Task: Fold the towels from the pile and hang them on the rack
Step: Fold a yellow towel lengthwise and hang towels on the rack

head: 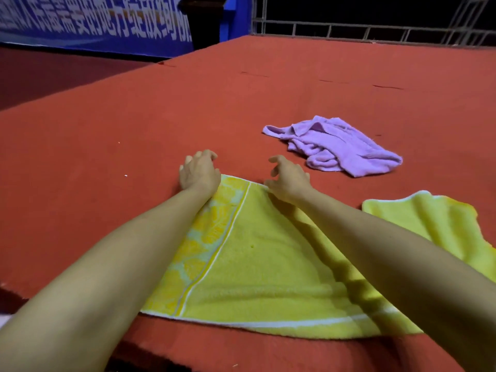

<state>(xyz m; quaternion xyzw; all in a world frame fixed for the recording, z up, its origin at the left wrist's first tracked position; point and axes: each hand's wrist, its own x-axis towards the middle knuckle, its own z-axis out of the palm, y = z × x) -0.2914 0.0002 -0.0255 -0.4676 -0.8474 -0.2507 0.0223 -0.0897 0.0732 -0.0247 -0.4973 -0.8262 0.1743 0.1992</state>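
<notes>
A yellow towel (257,267) with a patterned orange band and white stripes lies spread flat on the red carpeted surface (134,124), close to me. My left hand (198,171) rests at its far left corner, fingers curled loosely past the edge. My right hand (288,179) sits at the far right corner, fingers bent, thumb and fingertips at the towel's edge. Whether either hand pinches the cloth is hidden. A crumpled purple towel (335,146) lies farther right. A second yellow towel (440,226) lies at the right edge. No rack is in view.
The red surface ends at a near edge below the towel and at a left edge dropping to a darker floor (40,76). A blue banner (94,22) and a white metal railing (375,30) stand at the back.
</notes>
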